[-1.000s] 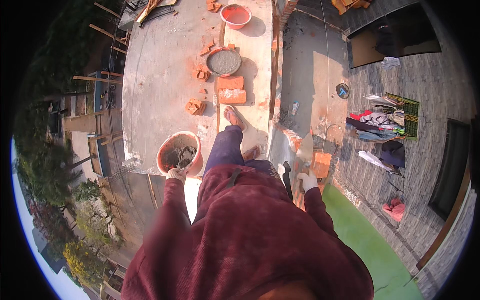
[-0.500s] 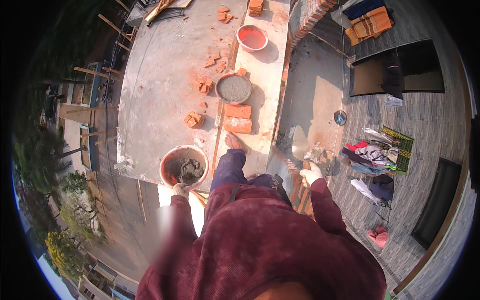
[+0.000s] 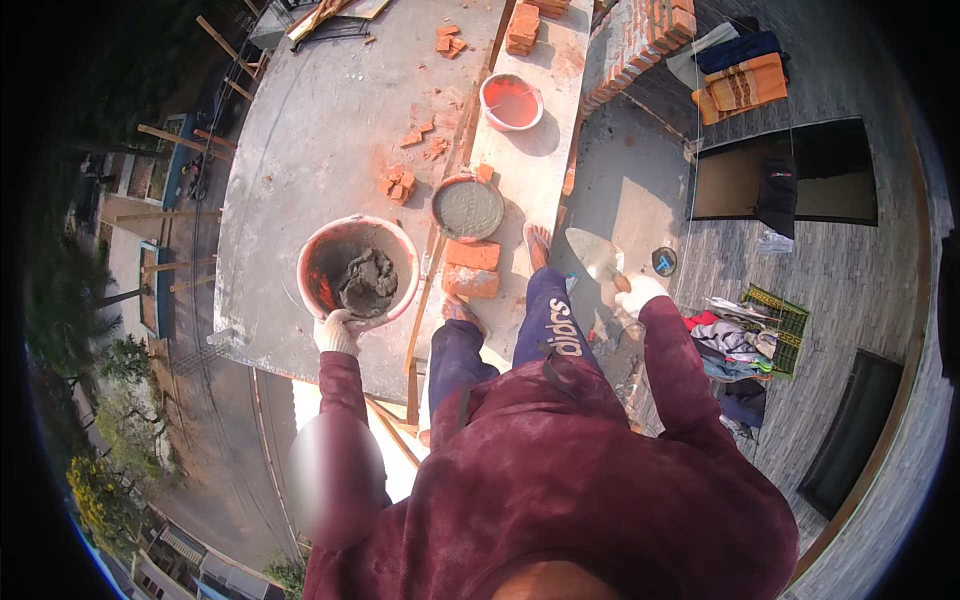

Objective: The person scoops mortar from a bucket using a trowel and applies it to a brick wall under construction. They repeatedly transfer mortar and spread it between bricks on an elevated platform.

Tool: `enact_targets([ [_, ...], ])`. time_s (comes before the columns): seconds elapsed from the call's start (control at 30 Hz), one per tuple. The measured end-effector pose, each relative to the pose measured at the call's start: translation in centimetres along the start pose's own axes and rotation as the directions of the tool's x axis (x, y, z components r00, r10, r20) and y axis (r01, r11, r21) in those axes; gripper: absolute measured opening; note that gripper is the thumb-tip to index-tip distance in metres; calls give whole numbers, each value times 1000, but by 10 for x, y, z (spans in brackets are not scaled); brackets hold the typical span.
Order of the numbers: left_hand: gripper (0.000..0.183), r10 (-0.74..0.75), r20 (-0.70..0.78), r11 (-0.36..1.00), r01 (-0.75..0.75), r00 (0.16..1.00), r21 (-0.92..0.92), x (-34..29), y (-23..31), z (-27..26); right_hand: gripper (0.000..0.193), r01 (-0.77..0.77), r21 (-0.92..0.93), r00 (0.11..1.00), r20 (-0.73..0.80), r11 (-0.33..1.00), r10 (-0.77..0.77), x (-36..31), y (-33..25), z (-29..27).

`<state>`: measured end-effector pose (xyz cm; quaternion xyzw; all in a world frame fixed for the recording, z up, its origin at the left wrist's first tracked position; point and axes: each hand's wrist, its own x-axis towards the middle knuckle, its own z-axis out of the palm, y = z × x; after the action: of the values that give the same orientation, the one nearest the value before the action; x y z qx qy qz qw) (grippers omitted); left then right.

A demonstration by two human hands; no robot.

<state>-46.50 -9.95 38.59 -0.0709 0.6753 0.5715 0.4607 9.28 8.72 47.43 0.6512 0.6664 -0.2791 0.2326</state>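
My gloved left hand (image 3: 335, 333) is closed on the near rim of an orange-red tub (image 3: 411, 262), which is tilted so its inside shows. A lump of grey mortar (image 3: 368, 282) lies in it. On the right, my gloved right hand (image 3: 638, 294) is wrapped round the handle of a pointing trowel (image 3: 594, 254). The trowel's broad blade points forward and left, with pale smears on it. Between my hands, ahead of my feet, two orange bricks (image 3: 471, 257) lie side by side. Just beyond them stands a round pan (image 3: 468, 208) filled with smooth grey mix.
Farther along the plank walkway (image 3: 545, 150) are a red bucket (image 3: 512, 103) and stacked bricks (image 3: 522, 30). Broken brick pieces (image 3: 397, 185) are scattered on the concrete slab (image 3: 300, 140), which drops off at its left edge. A brick wall (image 3: 650, 45) and laundry (image 3: 735, 340) are at right.
The mortar tub has moved forward and left with my left hand. My right hand and the trowel have risen in view. My right foot has come forward on the plank.
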Motion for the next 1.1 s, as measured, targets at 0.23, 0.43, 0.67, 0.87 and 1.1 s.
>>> enact_targets([
  [0.23,38,153,65,987,-156,986,48,2,31,82,32,195,-539,980,77,820,-183,195,-80,-133],
  [0.43,38,90,94,993,-96,992,71,43,39,145,32,247,-623,967,106,742,-232,350,-183,-187],
  [0.67,38,38,162,968,-77,986,238,134,24,267,32,163,-701,965,-34,694,-261,506,-202,-195],
  [0.87,43,126,149,923,-171,981,345,257,-26,326,33,236,-499,925,-148,834,-350,543,-186,-176],
  [1.1,46,189,160,822,-245,969,514,349,-86,398,46,156,-81,983,114,984,-147,621,-104,-90],
])
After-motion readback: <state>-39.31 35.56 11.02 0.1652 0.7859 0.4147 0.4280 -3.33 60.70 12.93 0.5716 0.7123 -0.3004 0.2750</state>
